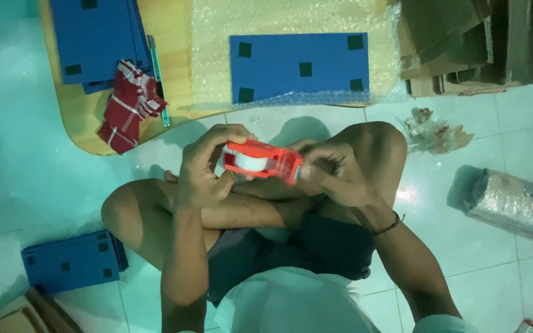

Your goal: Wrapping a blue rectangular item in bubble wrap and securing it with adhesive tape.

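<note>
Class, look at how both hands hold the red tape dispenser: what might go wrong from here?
1. The right hand grips the red tape dispenser at its far end, where a cutting blade may sit; fingers could get nicked.
2. The left hand and the right hold it in mid-air over the legs, so it could slip and fall.

Plastic-wrapped pkg on floor at right; flattened brown cartons top right.

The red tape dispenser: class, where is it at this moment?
In the head view the red tape dispenser sits mid-frame, held between the left hand and right hand above the crossed legs, just below the blue panel on bubble wrap.
</note>
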